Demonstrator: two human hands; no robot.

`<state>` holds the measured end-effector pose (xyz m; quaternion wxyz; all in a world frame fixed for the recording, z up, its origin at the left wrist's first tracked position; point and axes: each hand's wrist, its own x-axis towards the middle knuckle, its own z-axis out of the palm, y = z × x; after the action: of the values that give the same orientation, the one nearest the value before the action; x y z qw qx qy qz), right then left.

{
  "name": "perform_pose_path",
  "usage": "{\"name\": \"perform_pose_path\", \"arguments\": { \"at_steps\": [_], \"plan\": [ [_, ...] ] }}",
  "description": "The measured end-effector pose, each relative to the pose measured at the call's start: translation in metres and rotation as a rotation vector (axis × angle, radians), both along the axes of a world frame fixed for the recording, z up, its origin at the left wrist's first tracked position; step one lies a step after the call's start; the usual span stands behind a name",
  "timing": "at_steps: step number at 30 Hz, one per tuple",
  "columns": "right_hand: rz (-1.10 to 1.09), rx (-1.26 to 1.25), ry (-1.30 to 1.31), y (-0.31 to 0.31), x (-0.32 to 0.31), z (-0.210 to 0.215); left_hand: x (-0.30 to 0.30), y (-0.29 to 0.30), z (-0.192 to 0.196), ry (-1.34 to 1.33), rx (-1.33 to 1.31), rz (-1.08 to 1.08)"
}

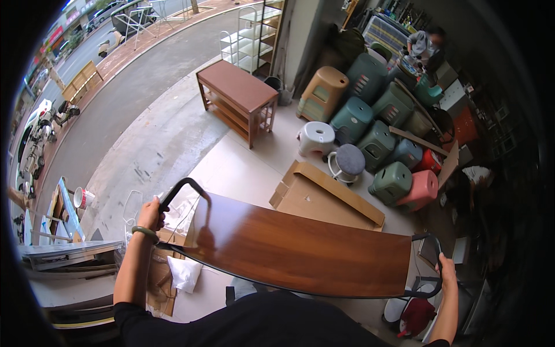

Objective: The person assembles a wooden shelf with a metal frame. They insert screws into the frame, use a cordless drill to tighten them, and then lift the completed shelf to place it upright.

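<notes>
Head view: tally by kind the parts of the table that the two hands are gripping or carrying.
Wooden tabletop: 1
Black loop legs: 2, one gripped by the left hand, one by the right hand
Total: 3

Pale concrete floor [173, 139] in daylight; a brown wooden bench [237, 95]; stacked plastic stools [370, 115] beside flat cardboard [324, 196]

A glossy reddish-brown tabletop [300, 248] is seen with black curved legs [179, 191]. A green bangle [144, 232] is worn. At one o'clock, stools [370, 110] in teal, tan, pink and, possibly, red are stacked; a white stool [316, 137] is noted.
</notes>
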<state>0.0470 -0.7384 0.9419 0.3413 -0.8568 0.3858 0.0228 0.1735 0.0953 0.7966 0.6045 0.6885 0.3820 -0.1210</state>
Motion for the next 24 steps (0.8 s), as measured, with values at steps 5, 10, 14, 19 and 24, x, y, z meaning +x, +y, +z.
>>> {"name": "perform_pose_path", "arguments": {
  "at_steps": [5,10,14,19,24],
  "plan": [
    [0.159,0.115,0.006,0.092,0.105,-0.002,-0.028,0.107,0.028,-0.038,0.128,0.142],
    [0.342,0.177,0.046,0.164,0.230,-0.044,-0.072,0.169,0.063,-0.057,0.267,0.412],
    [0.559,0.196,-0.031,0.222,0.352,-0.074,-0.117,0.185,0.096,-0.132,0.393,0.545],
    [0.854,0.208,-0.071,0.356,0.521,-0.075,-0.170,0.193,0.114,-0.129,0.420,0.932],
    [1.242,0.120,-0.083,0.548,0.669,-0.054,-0.195,0.193,0.111,-0.056,0.455,1.286]
  ]
}}
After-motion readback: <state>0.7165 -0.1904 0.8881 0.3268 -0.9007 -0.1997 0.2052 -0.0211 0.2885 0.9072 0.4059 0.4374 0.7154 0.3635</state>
